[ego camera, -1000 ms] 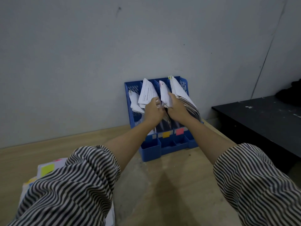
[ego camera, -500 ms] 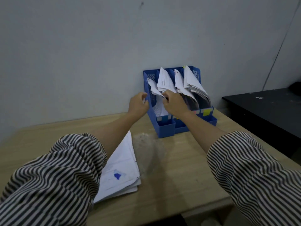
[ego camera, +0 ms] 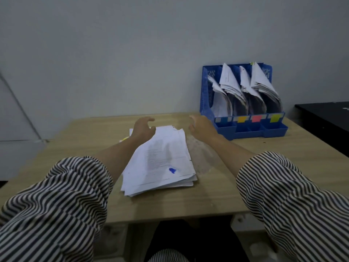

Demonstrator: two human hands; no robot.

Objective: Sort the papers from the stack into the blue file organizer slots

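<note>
The stack (ego camera: 160,159) of papers lies at the centre of the frame on the table (ego camera: 283,159), slightly fanned, a blue blot near the lower edge of its top sheet. The blue file organizer (ego camera: 243,118) stands at right of centre against the wall, all four slots already holding curled sheets. The likely slip from here is lifting more than one sheet, since the edges are uneven and overlap; a hasty pull could also slide the pile toward the table's near edge. The left hand (ego camera: 142,127) hovers at the stack's far corner, fingers loosely curled and apart, holding nothing; whether it touches the paper I cannot tell. The right hand (ego camera: 203,126) hangs between stack and organizer, fingers loosely bent, empty.
</note>
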